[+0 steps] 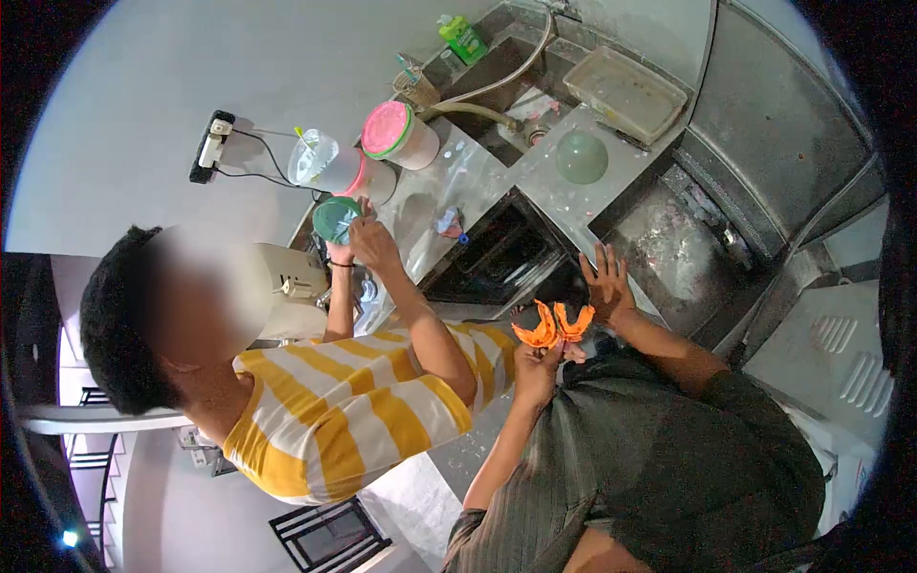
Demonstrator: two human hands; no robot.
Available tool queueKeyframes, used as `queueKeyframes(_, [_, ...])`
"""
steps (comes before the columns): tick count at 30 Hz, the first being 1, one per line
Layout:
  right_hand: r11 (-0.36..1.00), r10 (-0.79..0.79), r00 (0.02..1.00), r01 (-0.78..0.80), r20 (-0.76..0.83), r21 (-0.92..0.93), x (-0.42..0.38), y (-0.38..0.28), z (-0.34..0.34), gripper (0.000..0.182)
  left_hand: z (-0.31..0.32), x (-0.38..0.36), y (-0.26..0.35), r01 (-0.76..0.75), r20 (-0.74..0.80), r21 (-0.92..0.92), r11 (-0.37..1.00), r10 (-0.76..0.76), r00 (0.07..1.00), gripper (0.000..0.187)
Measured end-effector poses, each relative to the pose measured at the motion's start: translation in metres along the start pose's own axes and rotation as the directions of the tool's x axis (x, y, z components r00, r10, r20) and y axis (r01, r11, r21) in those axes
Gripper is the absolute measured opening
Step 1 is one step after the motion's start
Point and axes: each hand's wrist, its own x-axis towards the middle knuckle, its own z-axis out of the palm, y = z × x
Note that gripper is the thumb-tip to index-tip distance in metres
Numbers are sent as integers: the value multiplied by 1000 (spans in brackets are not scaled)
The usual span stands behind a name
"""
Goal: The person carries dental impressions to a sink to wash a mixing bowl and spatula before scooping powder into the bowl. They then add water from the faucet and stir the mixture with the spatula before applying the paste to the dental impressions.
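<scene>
My left hand (538,372) is closed on a bright orange, crumpled, soft-looking piece (554,325), pinching its lower part close in front of my body. Two curved flaps of the piece stand up above my fingers. I cannot tell what kind of thing it is. To the right, my right hand (608,284) holds nothing. Its fingers are spread with the palm forward, overlapping the counter edge beside the recessed grimy hob area (669,239). A round, translucent green object (581,157) rests on the counter beyond that hand.
At my left, a person in a yellow-striped shirt (373,411) handles a green container (336,221). Pink-lidded tubs (406,143), a crumpled small item (450,223) and a sink (478,124) with a hose line the counter. A clear tray (626,94) lies near the sink.
</scene>
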Motion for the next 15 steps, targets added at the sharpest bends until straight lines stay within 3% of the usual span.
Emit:
queueKeyframes(3, [998, -8, 998, 4, -63, -61, 0, 1, 8, 86, -2, -2, -5, 3, -12, 34, 999, -2, 1000, 17])
queueKeyframes(6, [999, -7, 1000, 7, 0, -43, 0, 1, -1, 84, -4, -1, -7, 11, -39, 18, 1000, -10, 999, 15])
queueKeyframes(13, [999, -5, 999, 3, -52, -48, 1, 1, 8, 81, -9, -1, -9, -35, -13, 3, 999, 35, 999, 15])
queueKeyframes(15, [999, 10, 997, -7, -74, 36, 1, 0, 6, 81, -9, 1, -10, -37, -21, -10, 999, 37, 999, 14])
